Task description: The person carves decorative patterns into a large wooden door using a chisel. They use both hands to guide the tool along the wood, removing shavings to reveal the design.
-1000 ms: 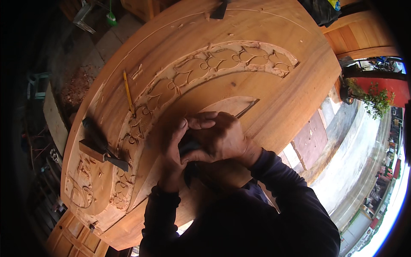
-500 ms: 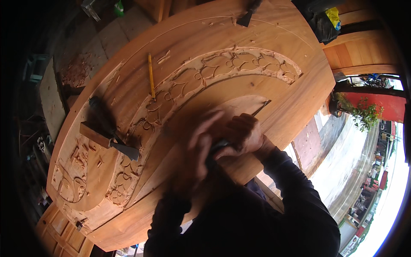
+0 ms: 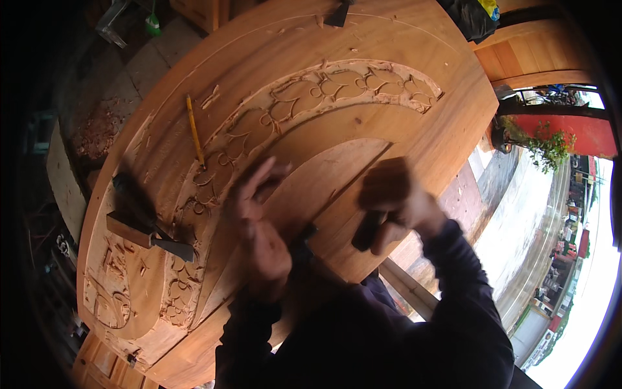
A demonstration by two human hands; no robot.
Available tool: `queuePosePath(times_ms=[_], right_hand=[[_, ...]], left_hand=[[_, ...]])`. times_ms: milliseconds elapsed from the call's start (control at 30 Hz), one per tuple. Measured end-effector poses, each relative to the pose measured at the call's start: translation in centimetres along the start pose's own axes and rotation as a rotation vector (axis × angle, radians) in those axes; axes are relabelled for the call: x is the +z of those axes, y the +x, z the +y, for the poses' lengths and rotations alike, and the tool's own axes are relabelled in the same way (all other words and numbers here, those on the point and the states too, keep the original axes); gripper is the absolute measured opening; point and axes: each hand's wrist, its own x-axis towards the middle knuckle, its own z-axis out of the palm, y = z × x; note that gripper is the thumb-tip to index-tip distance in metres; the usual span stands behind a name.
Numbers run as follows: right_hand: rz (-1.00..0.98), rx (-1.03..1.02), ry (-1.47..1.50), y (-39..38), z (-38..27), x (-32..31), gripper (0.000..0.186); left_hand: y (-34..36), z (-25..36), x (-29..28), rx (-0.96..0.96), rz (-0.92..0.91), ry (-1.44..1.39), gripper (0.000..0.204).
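A large curved wooden panel [image 3: 414,136] lies before me, carved with a band of leaf and flower shapes [image 3: 311,91]. Over its near middle hovers my left hand [image 3: 262,227], fingers stretched apart with nothing between them. Past the panel's near right edge, my right hand [image 3: 398,204] is blurred, its fingers closed around a dark blunt-ended object [image 3: 368,230] whose kind I cannot make out. A small dark thing [image 3: 304,235] shows between my hands, partly hidden. A yellow pencil [image 3: 195,133] rests beside the carving.
At the panel's left lie a dark-handled tool [image 3: 136,198] and a wooden block with a flat metal blade [image 3: 172,248]. Another dark blade [image 3: 338,14] lies at the far edge. Wood shavings [image 3: 120,240] are scattered about. A potted plant [image 3: 547,144] stands to the right.
My hands have moved apart: the left toward the left, the right toward the panel's near edge with the dark object in it. The whole view has shifted slightly.
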Motion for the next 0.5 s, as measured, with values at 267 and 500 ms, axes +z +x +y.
queuePosePath(times_ms=[267, 500], right_hand=[[-0.093, -0.084, -0.182, -0.7, -5.1, 2.0, 0.059], [0.092, -0.054, -0.12, -2.3, -0.2, 5.6, 0.06]], left_hand=[[-2.3, -0.7, 0.7, -0.263, -0.063, -0.111, 0.08], [-4.9, -1.5, 2.2, -0.325, -0.318, -0.073, 0.075]])
